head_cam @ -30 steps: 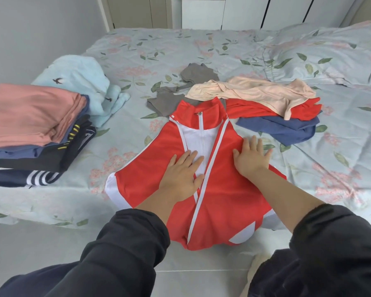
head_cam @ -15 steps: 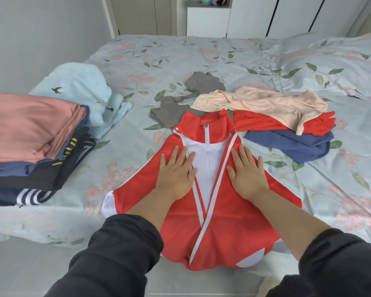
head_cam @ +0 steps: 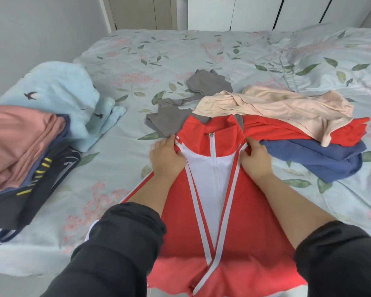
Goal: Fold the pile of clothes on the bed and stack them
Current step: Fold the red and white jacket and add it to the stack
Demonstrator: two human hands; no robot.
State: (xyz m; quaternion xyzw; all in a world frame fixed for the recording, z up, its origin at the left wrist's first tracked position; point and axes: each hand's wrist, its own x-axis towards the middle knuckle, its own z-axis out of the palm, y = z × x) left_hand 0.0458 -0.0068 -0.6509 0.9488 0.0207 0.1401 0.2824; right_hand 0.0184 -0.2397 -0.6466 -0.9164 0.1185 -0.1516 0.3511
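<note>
A pillow in a pale floral case (head_cam: 341, 61) lies at the far right corner of the bed (head_cam: 159, 52) (the prints match). Beyond the far edge stand white wardrobe doors (head_cam: 255, 11); a plain grey wall (head_cam: 41, 28) lines the left edge.

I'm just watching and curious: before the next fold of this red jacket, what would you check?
1. Shoulders of the red jacket gripped by left hand and right hand: ok.
2. Sleeves folded inward: ok.
3. Zip closed: ok.
4. Hem fully on the bed: not ok, it hangs over the edge.
5. Collar free of the beige garment: cannot tell.
</note>
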